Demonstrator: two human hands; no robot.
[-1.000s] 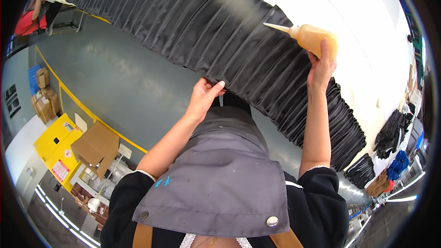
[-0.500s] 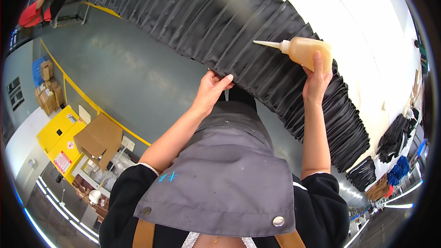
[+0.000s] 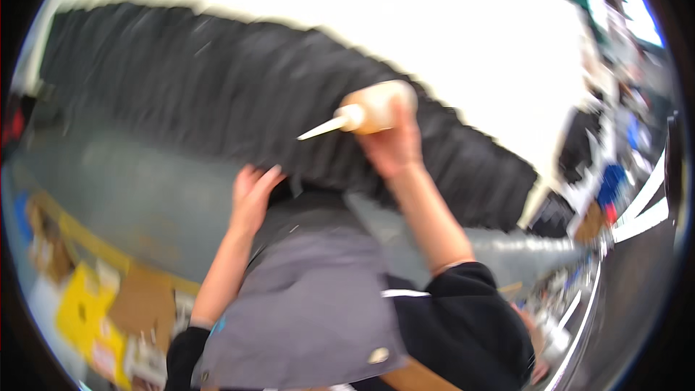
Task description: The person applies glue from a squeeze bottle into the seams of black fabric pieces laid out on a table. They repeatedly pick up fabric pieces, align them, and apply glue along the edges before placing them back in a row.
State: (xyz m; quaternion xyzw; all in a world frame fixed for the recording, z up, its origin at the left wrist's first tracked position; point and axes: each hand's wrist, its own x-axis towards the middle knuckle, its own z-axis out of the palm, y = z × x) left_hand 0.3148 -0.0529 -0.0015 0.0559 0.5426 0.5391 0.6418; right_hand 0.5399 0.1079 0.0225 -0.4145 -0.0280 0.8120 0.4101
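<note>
In my right hand [image 3: 394, 146] is a soft squeeze bottle [image 3: 380, 103] of pale amber liquid. Fingers and thumb wrap its body, and its long white nozzle points left and down over a row of black fabric pieces [image 3: 239, 90]. The pieces overlap in narrow strips along the near side of a white table [image 3: 463, 36]. My left hand [image 3: 252, 199] is at the row's near edge, thumb and fingers closed on the edge of a black piece. Motion blurs the fingertips, and part of their grip is hidden.
Dark bundles [image 3: 579, 145] and a blue bundle [image 3: 610, 182] lie at the right end of the table. Down left stand a yellow cabinet [image 3: 79, 311] and a cardboard box [image 3: 145, 304], beyond a yellow floor line [image 3: 87, 242]. Grey floor [image 3: 145, 181] lies left of me.
The view has swung, so table and fabric row appear turned and shifted. The bottle, still in my right hand, appears further left and lower, its nozzle tilted more downward. My left hand stays at the fabric's edge.
</note>
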